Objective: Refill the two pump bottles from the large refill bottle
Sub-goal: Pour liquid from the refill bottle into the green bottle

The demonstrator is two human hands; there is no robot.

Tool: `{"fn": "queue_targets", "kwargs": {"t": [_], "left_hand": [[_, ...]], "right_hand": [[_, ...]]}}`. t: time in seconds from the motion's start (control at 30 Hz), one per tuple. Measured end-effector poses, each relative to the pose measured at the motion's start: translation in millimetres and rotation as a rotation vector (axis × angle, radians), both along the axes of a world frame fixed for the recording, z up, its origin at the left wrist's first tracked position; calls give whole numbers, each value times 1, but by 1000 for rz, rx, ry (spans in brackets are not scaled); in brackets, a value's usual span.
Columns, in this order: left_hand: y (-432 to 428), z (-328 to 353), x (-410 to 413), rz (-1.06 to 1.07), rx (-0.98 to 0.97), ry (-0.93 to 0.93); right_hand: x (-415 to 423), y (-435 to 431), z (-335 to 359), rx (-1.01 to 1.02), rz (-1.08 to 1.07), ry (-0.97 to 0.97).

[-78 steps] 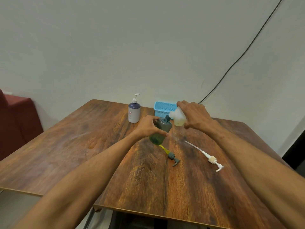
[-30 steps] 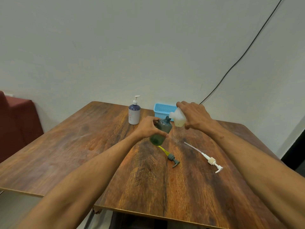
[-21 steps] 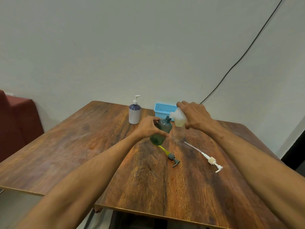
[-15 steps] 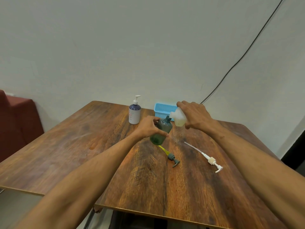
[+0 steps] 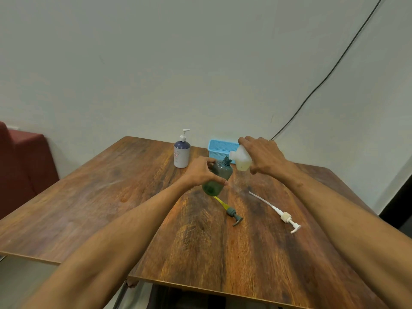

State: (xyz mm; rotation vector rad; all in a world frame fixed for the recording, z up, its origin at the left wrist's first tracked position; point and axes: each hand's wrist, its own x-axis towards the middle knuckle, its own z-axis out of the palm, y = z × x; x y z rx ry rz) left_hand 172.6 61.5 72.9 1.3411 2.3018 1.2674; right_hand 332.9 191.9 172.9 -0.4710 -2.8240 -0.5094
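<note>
Grip matters: left hand (image 5: 199, 172) wraps the likely slippery green plastic bottle (image 5: 220, 171) mid-body, right hand (image 5: 264, 156) holds the probably light white plastic bottle (image 5: 242, 160).

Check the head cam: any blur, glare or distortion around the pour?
Head view: soft, even light, only dull sheen on the table; green bottle and white bottle sharp, no motion smear; wide-angle lens stretches the forearms toward the corners.

No text can be read. The upright white plastic pump bottle with a dark blue shoulder (image 5: 182, 153), at the far side of the wooden bench (image 5: 89, 197), carries faint print and a small red mark, both too small to make out.
</note>
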Motion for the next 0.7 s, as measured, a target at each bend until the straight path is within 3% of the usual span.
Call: {"fn": "queue_targets", "kwargs": {"t": [0.7], "left_hand": [[2,1,4,7,0,4]], "right_hand": [[0,3,0,6,-10,13]]}}
